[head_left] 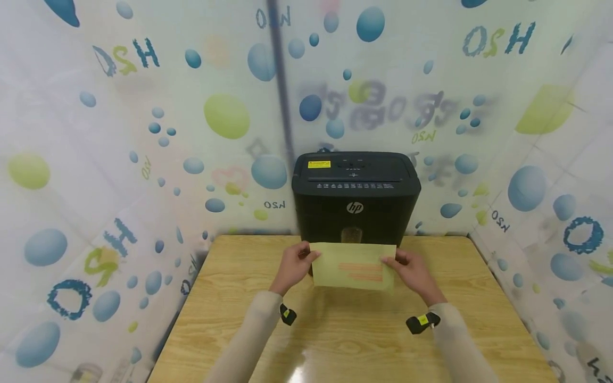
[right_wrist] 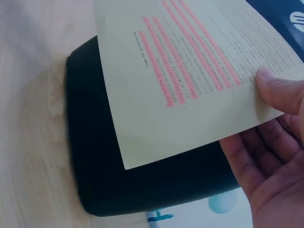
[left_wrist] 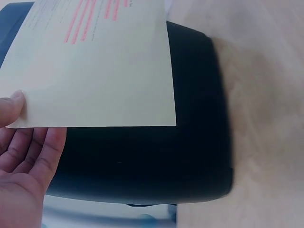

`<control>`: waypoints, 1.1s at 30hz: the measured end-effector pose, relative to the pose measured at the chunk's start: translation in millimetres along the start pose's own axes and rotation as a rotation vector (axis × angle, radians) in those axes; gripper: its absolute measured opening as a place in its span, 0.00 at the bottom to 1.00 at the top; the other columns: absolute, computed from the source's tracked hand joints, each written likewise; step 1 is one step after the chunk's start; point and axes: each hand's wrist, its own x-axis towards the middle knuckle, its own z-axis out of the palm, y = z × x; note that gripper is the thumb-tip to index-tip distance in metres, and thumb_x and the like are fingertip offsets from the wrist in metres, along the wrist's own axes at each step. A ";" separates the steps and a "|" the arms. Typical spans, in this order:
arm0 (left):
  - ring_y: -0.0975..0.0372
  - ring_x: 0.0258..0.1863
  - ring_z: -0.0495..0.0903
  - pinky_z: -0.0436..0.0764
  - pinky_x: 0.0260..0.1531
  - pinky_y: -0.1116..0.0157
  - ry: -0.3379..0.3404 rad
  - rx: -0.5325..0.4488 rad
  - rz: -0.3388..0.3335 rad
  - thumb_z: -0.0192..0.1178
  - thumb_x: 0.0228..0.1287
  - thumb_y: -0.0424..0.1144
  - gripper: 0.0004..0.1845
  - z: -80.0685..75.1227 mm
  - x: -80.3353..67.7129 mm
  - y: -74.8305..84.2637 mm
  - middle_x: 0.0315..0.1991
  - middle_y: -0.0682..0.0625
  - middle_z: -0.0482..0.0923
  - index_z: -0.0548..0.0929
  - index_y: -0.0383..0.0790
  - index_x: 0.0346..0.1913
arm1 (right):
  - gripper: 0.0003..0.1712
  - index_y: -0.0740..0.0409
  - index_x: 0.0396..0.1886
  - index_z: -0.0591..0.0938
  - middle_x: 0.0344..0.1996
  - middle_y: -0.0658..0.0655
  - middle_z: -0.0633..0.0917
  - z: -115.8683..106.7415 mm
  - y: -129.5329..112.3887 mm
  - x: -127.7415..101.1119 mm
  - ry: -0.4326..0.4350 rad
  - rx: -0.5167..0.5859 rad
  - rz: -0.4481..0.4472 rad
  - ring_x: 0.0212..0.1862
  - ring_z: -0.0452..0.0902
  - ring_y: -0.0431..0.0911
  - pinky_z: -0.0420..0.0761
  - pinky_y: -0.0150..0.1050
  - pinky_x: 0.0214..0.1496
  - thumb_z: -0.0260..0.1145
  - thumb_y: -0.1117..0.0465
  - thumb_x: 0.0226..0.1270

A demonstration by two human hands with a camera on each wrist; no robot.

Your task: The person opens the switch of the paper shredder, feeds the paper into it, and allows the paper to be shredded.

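A pale yellow sheet of paper [head_left: 354,276] is held up between both hands, in front of the lower part of a black HP paper shredder [head_left: 325,213]. My left hand [head_left: 293,265] pinches its left edge near the upper corner, thumb on the near face and fingers behind. At the opposite edge, my right hand [head_left: 413,272] pinches the paper the same way. Printed lines with pink highlighting [right_wrist: 190,61] show on the sheet in the right wrist view. Part of the shredder's front is hidden behind the paper.
The shredder stands at the back of a light wooden table [head_left: 230,308], close to a patterned curtain [head_left: 230,159]. Its feed slot [head_left: 354,180] lies along the top, beside a yellow label [head_left: 319,164]. Small black cameras [head_left: 421,322] are strapped to both wrists.
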 end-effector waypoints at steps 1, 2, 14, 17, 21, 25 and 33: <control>0.66 0.22 0.62 0.66 0.27 0.69 0.003 0.009 0.005 0.68 0.69 0.39 0.20 -1.5 2.2 2.1 0.20 0.54 0.63 0.70 0.41 0.23 | 0.20 0.54 0.47 0.90 0.36 0.56 0.90 -1.7 -3.3 0.8 0.003 0.001 -0.005 0.32 0.73 0.41 0.72 0.34 0.35 0.69 0.43 0.70; 0.66 0.22 0.62 0.66 0.27 0.69 0.005 0.016 0.006 0.68 0.70 0.40 0.20 -2.8 4.3 4.4 0.20 0.55 0.63 0.70 0.42 0.23 | 0.20 0.53 0.47 0.90 0.36 0.55 0.90 -3.4 -5.9 1.7 0.009 -0.004 -0.008 0.32 0.74 0.40 0.73 0.34 0.35 0.69 0.43 0.70; 0.65 0.21 0.61 0.64 0.26 0.68 0.006 0.046 0.052 0.67 0.71 0.45 0.22 -15.6 17.4 21.9 0.19 0.54 0.60 0.68 0.44 0.23 | 0.22 0.50 0.53 0.89 0.46 0.56 0.91 -18.5 -28.4 4.6 0.038 -0.055 -0.054 0.40 0.81 0.39 0.78 0.35 0.40 0.68 0.40 0.71; 0.65 0.21 0.60 0.64 0.25 0.68 0.013 0.041 0.071 0.67 0.70 0.45 0.22 -18.4 18.7 25.0 0.18 0.55 0.60 0.68 0.45 0.23 | 0.23 0.48 0.52 0.89 0.46 0.55 0.91 -20.6 -32.5 4.9 0.041 -0.051 -0.060 0.40 0.81 0.38 0.79 0.36 0.40 0.67 0.39 0.71; 0.66 0.20 0.60 0.64 0.24 0.69 0.028 0.029 0.099 0.68 0.69 0.45 0.23 -22.2 19.9 29.1 0.18 0.55 0.59 0.68 0.45 0.22 | 0.23 0.47 0.53 0.89 0.45 0.54 0.91 -22.9 -39.1 6.0 0.044 -0.035 -0.084 0.42 0.84 0.38 0.81 0.36 0.42 0.68 0.38 0.70; 0.65 0.20 0.58 0.63 0.24 0.68 0.032 0.021 0.117 0.68 0.70 0.45 0.23 -26.6 21.5 34.7 0.18 0.56 0.58 0.67 0.45 0.22 | 0.21 0.47 0.52 0.89 0.44 0.53 0.92 -25.4 -46.3 6.5 0.048 -0.039 -0.102 0.40 0.83 0.38 0.80 0.35 0.41 0.68 0.39 0.70; 0.64 0.21 0.61 0.65 0.26 0.68 0.047 -0.004 0.175 0.68 0.69 0.41 0.22 -38.4 36.4 52.5 0.17 0.54 0.61 0.67 0.45 0.22 | 0.18 0.47 0.46 0.89 0.32 0.54 0.89 -36.5 -66.7 11.6 0.064 -0.066 -0.141 0.28 0.73 0.42 0.71 0.36 0.31 0.68 0.40 0.71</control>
